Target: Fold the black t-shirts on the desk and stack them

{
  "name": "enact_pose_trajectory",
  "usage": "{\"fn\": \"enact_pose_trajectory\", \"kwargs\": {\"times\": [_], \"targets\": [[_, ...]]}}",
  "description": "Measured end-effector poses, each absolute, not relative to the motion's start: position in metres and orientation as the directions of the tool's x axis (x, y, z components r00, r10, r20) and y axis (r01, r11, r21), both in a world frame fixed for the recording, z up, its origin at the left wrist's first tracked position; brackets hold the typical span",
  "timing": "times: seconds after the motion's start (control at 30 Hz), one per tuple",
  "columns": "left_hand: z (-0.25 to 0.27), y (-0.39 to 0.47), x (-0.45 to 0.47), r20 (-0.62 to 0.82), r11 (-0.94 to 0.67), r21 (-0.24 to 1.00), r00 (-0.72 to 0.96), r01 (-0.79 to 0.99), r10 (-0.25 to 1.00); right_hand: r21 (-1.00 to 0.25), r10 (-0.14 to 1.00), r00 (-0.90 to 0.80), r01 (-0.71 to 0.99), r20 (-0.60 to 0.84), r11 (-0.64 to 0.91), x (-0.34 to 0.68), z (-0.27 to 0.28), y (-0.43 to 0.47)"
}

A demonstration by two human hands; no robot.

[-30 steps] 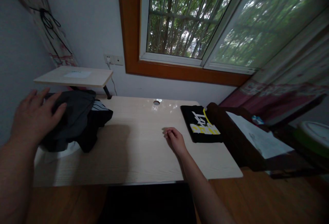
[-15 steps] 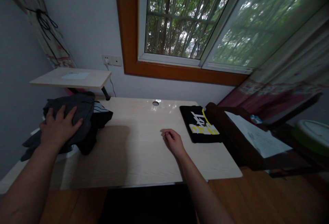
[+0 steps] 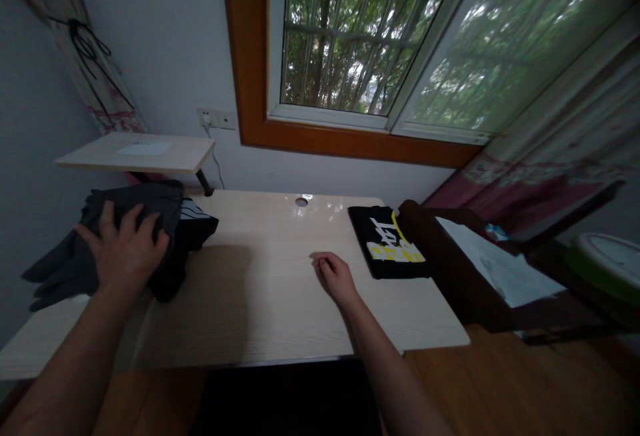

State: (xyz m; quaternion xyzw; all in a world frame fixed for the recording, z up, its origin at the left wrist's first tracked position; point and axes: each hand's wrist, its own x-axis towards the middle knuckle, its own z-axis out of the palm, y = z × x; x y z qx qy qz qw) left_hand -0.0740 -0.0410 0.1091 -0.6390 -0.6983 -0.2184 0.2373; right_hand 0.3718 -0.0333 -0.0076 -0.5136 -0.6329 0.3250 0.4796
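My left hand [image 3: 131, 249] lies with spread fingers on a dark grey garment [image 3: 143, 197], at the left end of the pale wooden desk [image 3: 280, 316]. The grey cloth sits in a loose heap, part of it hanging out to the left. Beneath and to its right, black cloth [image 3: 200, 233] and a piece of striped cloth [image 3: 193, 209] stick out. My right hand [image 3: 337, 276] rests on the desk with its fingers curled in, nothing visible in them. To its right lies a folded black T-shirt [image 3: 373, 233] with a white and yellow print.
A raised shelf [image 3: 185, 156] with a white paper stands over the desk's back left. Behind the desk are a wall socket [image 3: 216, 119] and a window. Dark brown furniture [image 3: 470, 289] holding a white sheet [image 3: 493, 263] adjoins the right side.
My left hand has shifted right across the grey garment, and the garment's left end now spreads farther out. My right hand has stayed in place.
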Motion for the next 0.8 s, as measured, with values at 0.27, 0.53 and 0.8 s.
{"fn": "enact_pose_trajectory", "kwargs": {"times": [0.27,0.53,0.8], "targets": [[0.052,-0.028,-0.009,0.381,-0.343,0.096,0.283,0.935,0.88,-0.888,0.957,-0.021,0.367,0.289,0.276,0.372,-0.005,-0.035],[-0.004,-0.019,0.029,0.33,-0.392,0.236,0.306,0.889,0.893,-0.855,0.926,0.076,0.418,0.369,0.306,0.372,-0.006,-0.034],[-0.021,-0.02,0.029,0.368,-0.411,0.271,0.301,0.871,0.88,-0.667,0.834,0.149,0.68,0.531,0.304,0.383,-0.002,-0.038]]}}
